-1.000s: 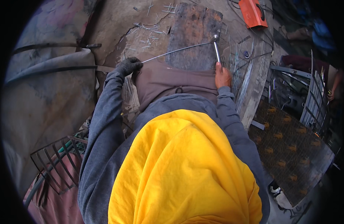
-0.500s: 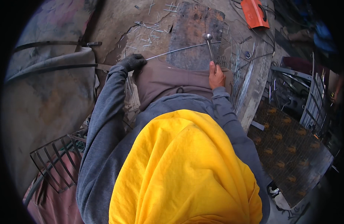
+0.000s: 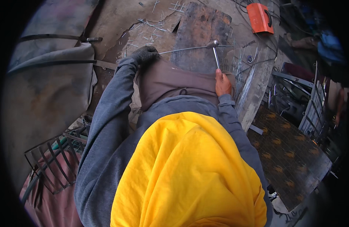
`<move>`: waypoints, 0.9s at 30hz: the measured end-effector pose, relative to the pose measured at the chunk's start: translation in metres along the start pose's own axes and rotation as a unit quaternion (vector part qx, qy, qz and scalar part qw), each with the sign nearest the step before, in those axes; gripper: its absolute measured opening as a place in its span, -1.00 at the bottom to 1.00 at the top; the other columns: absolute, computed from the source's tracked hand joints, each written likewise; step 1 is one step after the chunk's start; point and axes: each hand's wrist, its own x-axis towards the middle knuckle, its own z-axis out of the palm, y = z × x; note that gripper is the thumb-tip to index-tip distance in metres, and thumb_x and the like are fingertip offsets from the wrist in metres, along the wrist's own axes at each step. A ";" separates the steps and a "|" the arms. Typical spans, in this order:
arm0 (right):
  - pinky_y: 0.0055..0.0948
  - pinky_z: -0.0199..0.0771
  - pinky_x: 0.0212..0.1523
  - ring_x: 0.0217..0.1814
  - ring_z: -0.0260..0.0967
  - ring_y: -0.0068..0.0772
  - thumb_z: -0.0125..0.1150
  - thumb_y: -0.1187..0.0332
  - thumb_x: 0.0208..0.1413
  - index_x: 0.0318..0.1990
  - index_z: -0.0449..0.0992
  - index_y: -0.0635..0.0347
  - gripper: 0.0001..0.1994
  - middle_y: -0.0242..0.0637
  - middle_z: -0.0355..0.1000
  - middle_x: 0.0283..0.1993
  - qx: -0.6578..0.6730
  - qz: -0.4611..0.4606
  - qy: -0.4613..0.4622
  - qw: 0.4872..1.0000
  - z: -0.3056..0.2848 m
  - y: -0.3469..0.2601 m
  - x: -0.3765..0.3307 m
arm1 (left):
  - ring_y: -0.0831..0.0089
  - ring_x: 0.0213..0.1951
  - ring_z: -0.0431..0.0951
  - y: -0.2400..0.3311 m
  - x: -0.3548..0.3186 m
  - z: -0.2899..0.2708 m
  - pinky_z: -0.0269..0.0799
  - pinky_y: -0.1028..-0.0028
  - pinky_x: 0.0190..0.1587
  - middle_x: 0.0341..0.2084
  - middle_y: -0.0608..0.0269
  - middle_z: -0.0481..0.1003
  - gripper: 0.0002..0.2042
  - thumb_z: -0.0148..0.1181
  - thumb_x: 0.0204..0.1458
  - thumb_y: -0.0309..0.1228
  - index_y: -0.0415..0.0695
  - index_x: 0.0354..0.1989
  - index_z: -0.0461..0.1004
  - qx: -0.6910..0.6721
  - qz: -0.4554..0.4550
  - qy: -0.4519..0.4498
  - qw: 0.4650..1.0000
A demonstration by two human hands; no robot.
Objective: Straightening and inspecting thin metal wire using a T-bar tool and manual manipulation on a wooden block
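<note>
My left hand (image 3: 145,55), in a dark grey work glove, is closed round one end of a thin metal rod (image 3: 182,49). From there the rod runs right across a scorched, dark slab (image 3: 199,28) on the ground, whose material I cannot make out. My bare right hand (image 3: 223,84) grips the handle of a ball-headed hammer (image 3: 217,56). The hammer's shiny head is over the rod near its right end; whether the two touch cannot be told. Thin wire rods (image 3: 244,73) lie in a loose bundle just right of that hand.
Short cut rods (image 3: 153,25) litter the ground beyond my left hand. An orange box-like thing with a dark handle (image 3: 259,19) stands at the far right. Metal frames (image 3: 309,102) and a patterned brown board (image 3: 286,155) are on the right. At left are a draped sheet (image 3: 53,79) and a barred rack (image 3: 55,162).
My left hand has moved right and slightly farther away, sliding the rod rightward. The hammer head has come down nearer the rod, and my right hand has shifted slightly nearer me.
</note>
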 end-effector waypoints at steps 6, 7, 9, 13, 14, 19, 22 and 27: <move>-0.09 0.34 -0.25 -0.35 0.37 0.18 -0.12 -0.22 0.24 -0.41 0.43 0.30 -0.37 0.09 0.41 -0.43 0.068 -0.026 0.086 0.994 -0.028 -0.028 -0.012 | 0.15 -0.02 0.54 -0.009 0.022 0.010 0.38 0.27 0.08 -0.14 0.10 0.58 -0.68 0.13 -0.01 -0.17 -0.05 -0.15 0.60 0.012 -0.010 -0.015 1.000; -0.07 0.34 -0.25 -0.35 0.37 0.19 -0.12 -0.22 0.24 -0.40 0.43 0.29 -0.37 0.10 0.41 -0.43 0.088 -0.031 0.094 0.991 -0.031 -0.032 -0.011 | 0.15 -0.02 0.54 -0.003 0.023 0.012 0.38 0.26 0.09 -0.14 0.10 0.58 -0.68 0.13 -0.01 -0.17 -0.03 -0.15 0.60 0.027 -0.013 -0.008 1.000; -0.06 0.34 -0.25 -0.35 0.37 0.20 -0.13 -0.23 0.24 -0.40 0.43 0.29 -0.37 0.10 0.42 -0.42 0.107 -0.037 0.101 0.988 -0.025 -0.030 -0.009 | 0.14 -0.02 0.54 0.005 0.019 0.011 0.37 0.26 0.09 -0.13 0.10 0.58 -0.69 0.12 -0.01 -0.17 -0.02 -0.15 0.61 0.041 -0.016 -0.002 0.999; 0.01 0.31 -0.23 -0.30 0.37 0.28 -0.16 -0.27 0.23 -0.40 0.42 0.28 -0.34 0.12 0.42 -0.42 -0.004 -0.035 0.067 0.997 -0.001 -0.005 0.006 | 0.20 -0.07 0.54 0.013 0.014 0.011 0.37 0.30 0.07 -0.20 0.11 0.58 -0.70 0.13 0.02 -0.19 -0.09 -0.17 0.59 0.064 0.003 0.003 0.998; 0.03 0.30 -0.22 -0.28 0.36 0.31 -0.18 -0.28 0.23 -0.40 0.42 0.28 -0.33 0.14 0.42 -0.41 -0.038 0.012 -0.001 0.999 0.000 -0.002 0.009 | 0.26 -0.11 0.53 0.011 0.013 0.012 0.37 0.34 0.05 -0.25 0.13 0.57 -0.70 0.13 0.05 -0.21 -0.16 -0.19 0.56 0.044 -0.010 0.006 0.999; 0.03 0.29 -0.21 -0.26 0.36 0.33 -0.19 -0.29 0.22 -0.41 0.41 0.30 -0.31 0.16 0.42 -0.41 0.003 -0.005 0.037 0.999 0.002 -0.005 0.003 | 0.20 -0.06 0.52 0.017 0.011 0.012 0.35 0.32 0.08 -0.16 0.07 0.55 -0.67 0.08 0.07 -0.20 -0.18 -0.13 0.55 0.050 -0.014 0.005 0.999; 0.02 0.30 -0.22 -0.28 0.36 0.31 -0.19 -0.29 0.22 -0.40 0.41 0.30 -0.31 0.16 0.42 -0.42 -0.014 -0.012 0.016 1.000 0.002 -0.008 0.009 | 0.16 -0.02 0.51 0.026 0.009 0.010 0.33 0.31 0.11 -0.11 0.03 0.54 -0.65 0.05 0.09 -0.19 -0.18 -0.10 0.54 0.066 -0.018 -0.003 0.998; 0.01 0.30 -0.22 -0.27 0.36 0.32 -0.16 -0.27 0.23 -0.38 0.44 0.29 -0.34 0.16 0.43 -0.39 0.033 -0.020 0.028 0.999 -0.004 -0.031 -0.005 | 0.11 0.01 0.49 0.025 0.006 0.010 0.32 0.30 0.14 -0.08 0.00 0.52 -0.63 0.03 0.10 -0.18 -0.18 -0.09 0.53 0.052 -0.021 -0.004 0.998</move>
